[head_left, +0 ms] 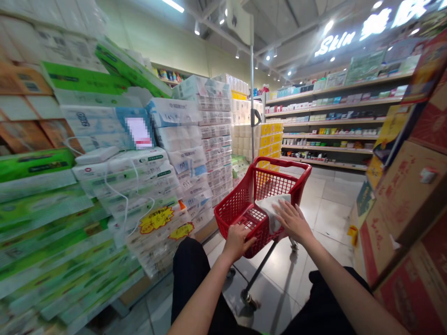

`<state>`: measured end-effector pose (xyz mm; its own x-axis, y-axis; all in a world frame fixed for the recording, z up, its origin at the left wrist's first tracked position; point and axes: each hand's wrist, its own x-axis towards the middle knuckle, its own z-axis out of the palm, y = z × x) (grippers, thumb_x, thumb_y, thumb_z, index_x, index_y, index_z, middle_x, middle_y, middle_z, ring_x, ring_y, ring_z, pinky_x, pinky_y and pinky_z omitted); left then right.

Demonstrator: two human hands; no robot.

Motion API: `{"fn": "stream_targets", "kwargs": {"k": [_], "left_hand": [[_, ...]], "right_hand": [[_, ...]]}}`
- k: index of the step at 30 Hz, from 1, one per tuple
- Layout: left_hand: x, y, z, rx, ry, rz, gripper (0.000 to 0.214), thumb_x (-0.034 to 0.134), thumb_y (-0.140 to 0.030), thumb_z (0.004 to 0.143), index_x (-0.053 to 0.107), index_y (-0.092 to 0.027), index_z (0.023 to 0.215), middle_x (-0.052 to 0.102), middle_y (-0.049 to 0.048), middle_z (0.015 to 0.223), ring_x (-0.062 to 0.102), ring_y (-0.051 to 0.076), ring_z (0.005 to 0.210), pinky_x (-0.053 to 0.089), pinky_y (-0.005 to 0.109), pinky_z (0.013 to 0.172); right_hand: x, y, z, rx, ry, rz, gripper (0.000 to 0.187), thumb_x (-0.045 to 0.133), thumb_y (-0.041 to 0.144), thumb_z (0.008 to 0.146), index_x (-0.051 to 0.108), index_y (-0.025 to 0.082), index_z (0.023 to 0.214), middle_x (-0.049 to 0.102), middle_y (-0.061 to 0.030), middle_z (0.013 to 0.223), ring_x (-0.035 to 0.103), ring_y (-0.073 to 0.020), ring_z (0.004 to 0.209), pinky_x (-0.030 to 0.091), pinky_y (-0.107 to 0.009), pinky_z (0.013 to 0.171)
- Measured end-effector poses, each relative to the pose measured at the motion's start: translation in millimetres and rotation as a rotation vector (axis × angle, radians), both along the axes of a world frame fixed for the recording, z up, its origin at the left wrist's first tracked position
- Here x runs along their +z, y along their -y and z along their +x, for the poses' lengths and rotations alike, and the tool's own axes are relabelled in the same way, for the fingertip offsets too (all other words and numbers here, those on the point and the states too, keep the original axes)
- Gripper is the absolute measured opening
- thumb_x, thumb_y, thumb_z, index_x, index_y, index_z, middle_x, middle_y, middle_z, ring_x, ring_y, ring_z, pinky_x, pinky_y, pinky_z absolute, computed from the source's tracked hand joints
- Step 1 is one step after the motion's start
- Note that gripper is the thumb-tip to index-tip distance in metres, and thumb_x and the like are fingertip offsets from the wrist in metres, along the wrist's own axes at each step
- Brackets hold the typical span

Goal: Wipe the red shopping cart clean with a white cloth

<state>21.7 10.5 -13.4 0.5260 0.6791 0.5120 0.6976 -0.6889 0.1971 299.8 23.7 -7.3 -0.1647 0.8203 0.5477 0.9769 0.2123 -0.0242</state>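
Observation:
A red plastic shopping cart (254,195) with a lattice basket and metal legs on casters stands in front of my knees. My left hand (239,239) is closed around its near left rim. On the near right side, a white cloth (272,211) drapes over the rim and hangs partly down outside. My right hand (289,217) presses that cloth against the rim with its fingers stretched over it; the thumb is hidden. The basket's lattice floor shows between my hands.
Stacked tissue packs (185,139) line the left, with a white cable (125,200) and yellow price tags (157,219). Cardboard boxes (401,200) rise close on the right. Product shelves (324,118) stand behind a tiled floor (324,209). A metal pole (252,79) rises beyond the cart.

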Motion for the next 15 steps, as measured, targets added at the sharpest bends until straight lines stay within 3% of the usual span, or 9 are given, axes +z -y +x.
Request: {"fn": "stream_targets", "kwargs": {"k": [4,10,12,15], "left_hand": [[0.0,-0.1,1.1,0.014,-0.006,0.001,0.022,0.060,-0.042,0.087,0.065,-0.020,0.084,0.062,0.0050,0.087,0.054,0.021,0.085,0.035,0.033,0.076],[-6.8,-4.6,0.4,0.021,0.014,-0.024,0.016,0.066,-0.023,0.077,0.067,-0.021,0.092,0.065,0.0050,0.096,0.054,0.024,0.095,0.036,0.035,0.081],[-8.6,-5.2,0.4,0.022,0.010,-0.028,0.013,0.066,-0.020,0.076,0.067,-0.021,0.089,0.065,0.0046,0.093,0.054,0.024,0.094,0.036,0.035,0.082],[-8.0,-2.7,1.9,0.020,-0.008,-0.013,0.011,0.065,-0.030,0.080,0.065,-0.020,0.085,0.063,0.0043,0.088,0.054,0.023,0.089,0.036,0.034,0.078]], "right_hand": [[-10.1,12.4,-27.9,0.026,-0.057,0.040,0.050,0.031,0.050,0.097,0.034,0.034,0.144,0.025,0.0010,0.155,0.020,-0.0229,0.142,0.021,-0.047,0.114],[-19.7,55.0,-90.8,0.257,-0.015,0.059,0.050,0.037,0.043,0.097,0.032,0.033,0.146,0.028,0.0008,0.154,0.019,-0.0222,0.142,0.025,-0.045,0.114],[-16.4,54.2,-87.9,0.313,0.009,0.053,0.049,0.037,0.041,0.097,0.032,0.033,0.146,0.032,0.0019,0.152,0.022,-0.0207,0.141,0.026,-0.043,0.114],[-8.4,31.8,-58.8,0.313,0.024,0.056,0.045,0.035,0.039,0.098,0.038,0.033,0.143,0.042,0.0024,0.146,0.031,-0.0189,0.137,0.029,-0.041,0.113]]}}
